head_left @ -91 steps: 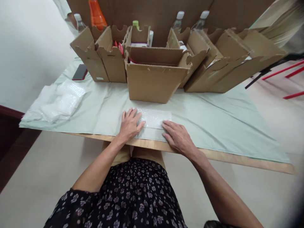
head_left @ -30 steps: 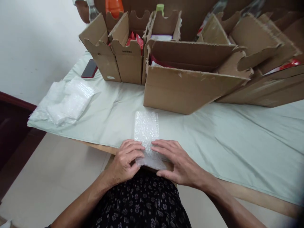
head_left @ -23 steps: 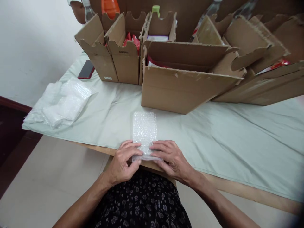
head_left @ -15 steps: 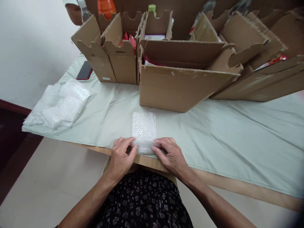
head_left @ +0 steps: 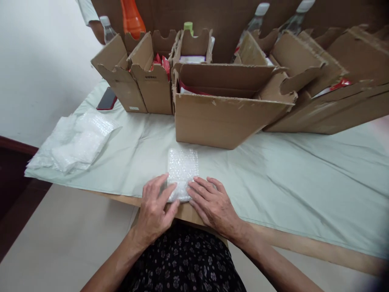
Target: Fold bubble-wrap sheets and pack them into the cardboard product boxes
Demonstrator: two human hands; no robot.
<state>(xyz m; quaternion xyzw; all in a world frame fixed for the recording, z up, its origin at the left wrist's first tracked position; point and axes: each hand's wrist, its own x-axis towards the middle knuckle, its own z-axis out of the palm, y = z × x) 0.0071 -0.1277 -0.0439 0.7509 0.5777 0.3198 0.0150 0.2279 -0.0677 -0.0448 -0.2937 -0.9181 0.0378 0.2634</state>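
A small bubble wrap bag (head_left: 182, 164) lies flat at the table's near edge, its near end folded over. My left hand (head_left: 156, 202) is at its left side with the fingers spread, the tips by the fold. From the right, my right hand (head_left: 211, 202) rests with fingers stretched out, the tips on the folded part. Neither hand grips anything. A pile of bubble wrap bags (head_left: 75, 140) lies on the table to the left.
Behind the bag stands a wide cardboard box (head_left: 206, 121), with narrower cardboard boxes (head_left: 154, 89) around it holding packets. A phone (head_left: 107, 98) lies left of them. Bottles, one an orange bottle (head_left: 133, 20), stand at the back. Part of another person's arm (head_left: 96, 30) shows at the far left.
My hands have let go of the bag's near edge, which they were pinching. The fold now lies flatter, and my fingers have spread out. The view has tilted up slightly.
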